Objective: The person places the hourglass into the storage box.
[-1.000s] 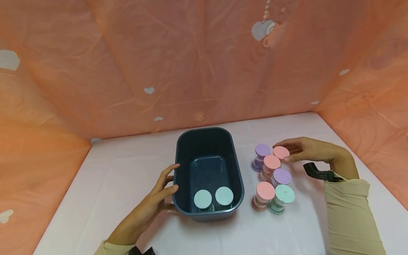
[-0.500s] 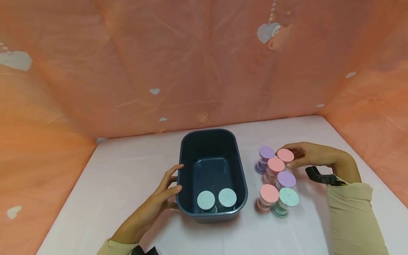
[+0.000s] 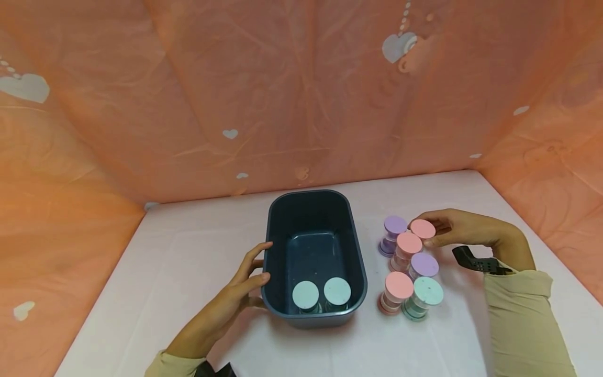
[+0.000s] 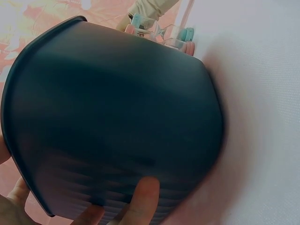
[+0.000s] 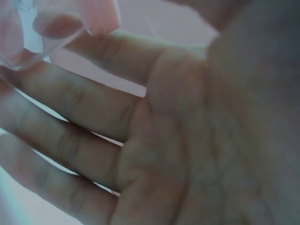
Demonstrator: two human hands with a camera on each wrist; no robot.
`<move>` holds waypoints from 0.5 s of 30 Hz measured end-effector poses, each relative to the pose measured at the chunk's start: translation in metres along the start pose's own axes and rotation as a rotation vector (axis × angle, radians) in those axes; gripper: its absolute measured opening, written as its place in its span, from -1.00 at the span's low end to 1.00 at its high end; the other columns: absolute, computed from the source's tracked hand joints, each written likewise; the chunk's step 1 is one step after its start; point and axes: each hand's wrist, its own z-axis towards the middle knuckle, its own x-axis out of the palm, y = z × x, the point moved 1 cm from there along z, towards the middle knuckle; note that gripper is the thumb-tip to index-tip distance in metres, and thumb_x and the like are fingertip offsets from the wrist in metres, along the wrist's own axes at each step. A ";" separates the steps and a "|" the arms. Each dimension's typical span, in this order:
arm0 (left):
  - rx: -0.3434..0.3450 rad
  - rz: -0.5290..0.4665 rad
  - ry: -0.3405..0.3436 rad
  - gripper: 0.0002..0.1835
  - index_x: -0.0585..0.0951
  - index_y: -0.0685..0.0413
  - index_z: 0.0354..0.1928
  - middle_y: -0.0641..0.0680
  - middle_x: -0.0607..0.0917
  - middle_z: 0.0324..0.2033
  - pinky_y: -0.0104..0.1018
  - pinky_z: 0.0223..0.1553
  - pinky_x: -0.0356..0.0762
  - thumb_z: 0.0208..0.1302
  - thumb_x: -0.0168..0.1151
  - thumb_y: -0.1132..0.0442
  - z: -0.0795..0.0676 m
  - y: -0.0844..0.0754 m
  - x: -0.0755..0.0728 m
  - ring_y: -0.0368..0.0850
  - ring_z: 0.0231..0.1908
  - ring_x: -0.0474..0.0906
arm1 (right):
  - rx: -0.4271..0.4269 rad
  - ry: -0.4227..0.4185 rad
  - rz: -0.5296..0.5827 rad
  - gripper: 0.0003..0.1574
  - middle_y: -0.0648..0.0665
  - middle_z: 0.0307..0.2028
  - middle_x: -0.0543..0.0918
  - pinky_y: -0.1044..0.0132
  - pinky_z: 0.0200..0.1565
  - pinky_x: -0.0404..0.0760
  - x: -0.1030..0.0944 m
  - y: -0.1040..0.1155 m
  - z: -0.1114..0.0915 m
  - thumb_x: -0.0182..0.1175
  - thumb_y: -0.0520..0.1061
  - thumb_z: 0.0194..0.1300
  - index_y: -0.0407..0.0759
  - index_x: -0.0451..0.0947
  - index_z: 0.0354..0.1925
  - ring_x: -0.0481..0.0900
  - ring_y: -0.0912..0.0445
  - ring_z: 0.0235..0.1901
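Observation:
In the head view, my left hand [image 3: 231,293] holds the near left side of a dark blue plastic bin [image 3: 316,319]. Two fingertips lie over its rim, while other fingers touch the outer wall [image 4: 112,108] in the left wrist view. Two mint-capped sand timers [image 3: 305,296] stand inside the bin's near end. My right hand [image 3: 459,229] pinches a pink-capped sand timer [image 3: 423,229] at the far right of a cluster. Its clear body [image 5: 33,51] shows blurred beside the fingers in the right wrist view. Whether its base touches the table is hidden.
Beside the held timer stand purple-capped timers [image 3: 394,225], pink-capped timers [image 3: 398,286] and one mint-capped timer [image 3: 427,291], close together right of the bin. A white cloth covers the table [image 3: 198,230]. Orange sheeting [image 3: 282,94] with hearts walls the back and sides.
The whole head view has shifted slightly right and down. The right hand stays at the pink-capped timer and the left hand stays on the bin.

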 end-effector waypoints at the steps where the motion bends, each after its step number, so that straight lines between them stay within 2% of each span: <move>1: -0.001 0.001 -0.001 -0.35 -0.02 -0.42 0.51 0.25 -0.01 0.39 0.15 0.02 0.55 0.47 -0.08 -0.02 0.000 0.000 0.000 0.37 0.30 0.27 | 0.001 0.000 0.002 -0.46 -0.02 0.00 0.66 0.40 -0.01 0.60 0.000 0.000 0.000 0.29 -0.13 0.32 -0.17 0.46 0.23 0.61 0.27 -0.02; 7: -0.009 0.001 -0.010 -0.35 0.00 -0.43 0.50 0.25 -0.01 0.39 0.13 0.02 0.56 0.45 -0.07 -0.03 0.000 0.000 0.001 0.37 0.30 0.27 | -0.006 -0.010 -0.019 -0.50 0.01 -0.03 0.68 0.42 -0.01 0.59 -0.001 0.000 0.000 0.27 -0.12 0.34 -0.13 0.48 0.22 0.62 0.28 -0.04; 11: -0.013 0.000 -0.010 -0.35 0.00 -0.44 0.50 0.25 0.00 0.39 0.13 0.02 0.55 0.45 -0.07 -0.04 0.000 -0.001 0.001 0.38 0.31 0.25 | -0.039 -0.016 -0.020 -0.51 0.06 -0.04 0.69 0.44 -0.01 0.59 -0.002 0.001 0.000 0.25 -0.13 0.36 -0.18 0.49 0.21 0.63 0.29 -0.04; 15: -0.012 0.001 -0.008 -0.35 0.00 -0.43 0.50 0.25 0.00 0.39 0.14 0.02 0.55 0.45 -0.07 -0.05 0.000 0.000 0.001 0.37 0.30 0.26 | -0.057 -0.002 0.029 -0.47 0.12 0.04 0.65 0.43 0.01 0.60 -0.002 0.001 0.002 0.24 -0.17 0.37 -0.21 0.44 0.26 0.60 0.34 0.02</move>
